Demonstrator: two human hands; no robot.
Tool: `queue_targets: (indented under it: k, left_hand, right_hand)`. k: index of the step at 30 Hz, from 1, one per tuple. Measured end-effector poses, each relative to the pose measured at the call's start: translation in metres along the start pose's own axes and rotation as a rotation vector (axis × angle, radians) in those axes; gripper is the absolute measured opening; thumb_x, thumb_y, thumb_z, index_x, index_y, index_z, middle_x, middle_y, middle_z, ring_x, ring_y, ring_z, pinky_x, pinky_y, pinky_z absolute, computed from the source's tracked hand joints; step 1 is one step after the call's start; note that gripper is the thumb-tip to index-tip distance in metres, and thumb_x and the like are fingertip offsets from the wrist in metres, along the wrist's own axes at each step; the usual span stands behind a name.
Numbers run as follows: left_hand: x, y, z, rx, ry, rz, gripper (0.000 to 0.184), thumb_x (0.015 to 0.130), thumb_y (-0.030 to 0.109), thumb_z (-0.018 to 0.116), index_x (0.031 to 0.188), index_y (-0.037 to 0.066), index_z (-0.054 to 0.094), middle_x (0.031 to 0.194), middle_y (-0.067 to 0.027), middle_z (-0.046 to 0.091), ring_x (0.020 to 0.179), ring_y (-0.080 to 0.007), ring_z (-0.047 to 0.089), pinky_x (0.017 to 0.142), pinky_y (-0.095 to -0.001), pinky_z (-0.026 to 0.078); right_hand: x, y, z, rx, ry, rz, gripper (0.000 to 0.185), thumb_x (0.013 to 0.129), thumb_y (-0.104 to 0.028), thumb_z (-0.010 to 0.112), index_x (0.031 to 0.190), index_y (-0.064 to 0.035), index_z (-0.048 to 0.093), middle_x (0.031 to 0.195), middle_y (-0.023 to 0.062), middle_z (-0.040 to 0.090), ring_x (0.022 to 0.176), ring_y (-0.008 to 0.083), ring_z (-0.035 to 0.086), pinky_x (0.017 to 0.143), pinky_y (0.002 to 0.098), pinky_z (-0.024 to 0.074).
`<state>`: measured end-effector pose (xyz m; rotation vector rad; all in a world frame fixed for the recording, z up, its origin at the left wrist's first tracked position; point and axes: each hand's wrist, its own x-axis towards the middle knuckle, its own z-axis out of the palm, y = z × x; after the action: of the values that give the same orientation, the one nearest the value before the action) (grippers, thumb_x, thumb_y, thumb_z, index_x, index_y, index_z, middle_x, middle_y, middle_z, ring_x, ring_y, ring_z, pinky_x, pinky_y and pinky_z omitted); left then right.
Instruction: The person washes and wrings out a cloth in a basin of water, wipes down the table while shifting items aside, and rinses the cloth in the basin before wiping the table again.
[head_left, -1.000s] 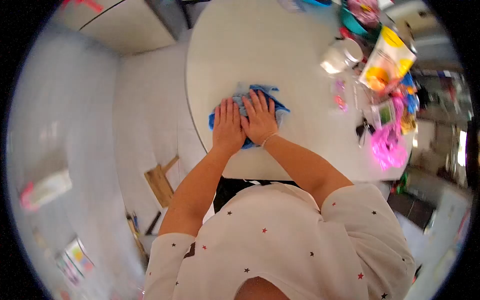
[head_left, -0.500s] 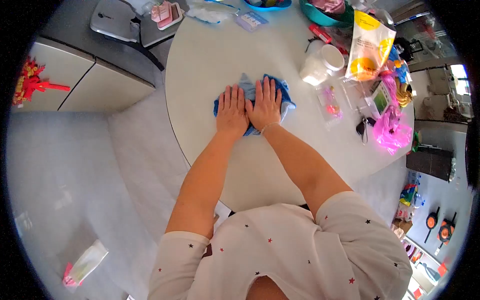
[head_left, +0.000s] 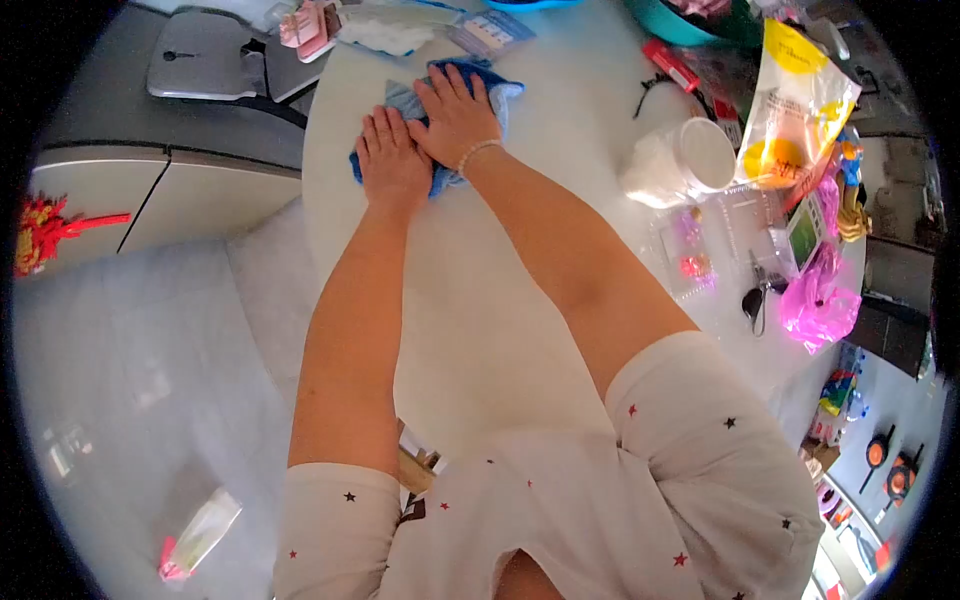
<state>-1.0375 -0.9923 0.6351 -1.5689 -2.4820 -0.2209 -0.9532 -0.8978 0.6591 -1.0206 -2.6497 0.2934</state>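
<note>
A blue cloth (head_left: 408, 98) lies bunched on the pale round table (head_left: 480, 330), close to its left edge. Flat on the cloth's left part rests my left hand (head_left: 392, 160), fingers stretched out and pointing away from me. My right hand (head_left: 457, 118), with a bracelet at the wrist, presses on the cloth's right part, fingers slightly spread. The two hands touch near the thumbs. Parts of the cloth show beyond the fingertips and beside both palms.
On the table's right side are a white jar (head_left: 680, 163), a yellow and white pouch (head_left: 795, 105), a pink bag (head_left: 822, 300), keys (head_left: 755, 303) and a red tube (head_left: 670, 65). Clear packets (head_left: 490, 32) lie at the far edge. A grey chair (head_left: 210, 58) stands left.
Both hands and the cloth have moved away from my body and to the left across the table. My arms are stretched further out, and the view has shifted.
</note>
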Motion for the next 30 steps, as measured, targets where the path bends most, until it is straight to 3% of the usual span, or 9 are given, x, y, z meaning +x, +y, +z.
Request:
queue_targets:
  k: [5,8,12,15,24,30]
  left_hand:
    - [-0.01,0.025,-0.017,-0.14,-0.093,0.019,0.06,0.095,0.04,0.03,0.137,-0.003,0.033,0.145,-0.0212,0.029,0.135,-0.0383,0.022,0.109,-0.0504,0.014]
    - [-0.049,0.07,-0.026,-0.103,-0.002,0.199,0.057,0.094,0.036,0.035,0.133,-0.006,0.036,0.138,-0.0245,0.036,0.13,-0.0414,0.03,0.106,-0.0526,0.022]
    - [-0.112,0.115,-0.057,-0.222,-0.071,0.362,0.058,0.092,0.034,0.038,0.132,-0.007,0.036,0.139,-0.0248,0.034,0.13,-0.0424,0.029,0.106,-0.0544,0.021]
    - [-0.173,0.117,-0.076,-0.272,-0.083,0.466,0.06,0.09,0.033,0.041,0.131,-0.01,0.035,0.14,-0.0266,0.032,0.13,-0.0442,0.027,0.106,-0.0554,0.019]
    - [-0.302,0.093,-0.119,-0.351,-0.22,0.612,0.065,0.088,0.035,0.046,0.13,-0.013,0.034,0.142,-0.03,0.025,0.134,-0.0465,0.018,0.108,-0.057,0.012]
    - [-0.321,0.124,-0.131,-0.274,-0.246,0.648,0.07,0.084,0.036,0.05,0.13,-0.016,0.034,0.142,-0.0319,0.025,0.134,-0.0459,0.019,0.109,-0.0565,0.012]
  right_hand:
    - [-0.045,0.013,-0.016,0.014,0.082,0.09,0.057,0.09,-0.046,0.037,0.138,-0.0136,0.038,0.146,0.0095,0.03,0.136,0.0276,0.024,0.11,0.0479,0.0135]
    - [-0.106,0.038,-0.035,-0.005,0.131,0.16,0.055,0.088,-0.043,0.044,0.134,-0.014,0.042,0.143,0.0103,0.036,0.132,0.0279,0.03,0.107,0.0503,0.0197]
    - [-0.205,0.05,-0.066,-0.01,0.138,0.182,0.059,0.087,-0.041,0.047,0.135,-0.0088,0.039,0.144,0.0135,0.034,0.131,0.0324,0.031,0.106,0.0504,0.0224]
    - [-0.272,0.025,-0.083,-0.046,0.109,0.218,0.062,0.085,-0.04,0.049,0.135,-0.0058,0.038,0.143,0.0177,0.032,0.131,0.0339,0.03,0.105,0.0511,0.0225]
    - [-0.403,-0.065,-0.099,0.009,0.021,0.409,0.06,0.086,-0.038,0.049,0.134,-0.0027,0.038,0.146,0.0161,0.027,0.134,0.0331,0.026,0.108,0.0493,0.0206]
    - [-0.434,-0.039,-0.118,0.014,-0.041,0.323,0.069,0.083,-0.041,0.053,0.138,-0.0034,0.033,0.147,0.0126,0.028,0.136,0.0271,0.026,0.11,0.0438,0.02]
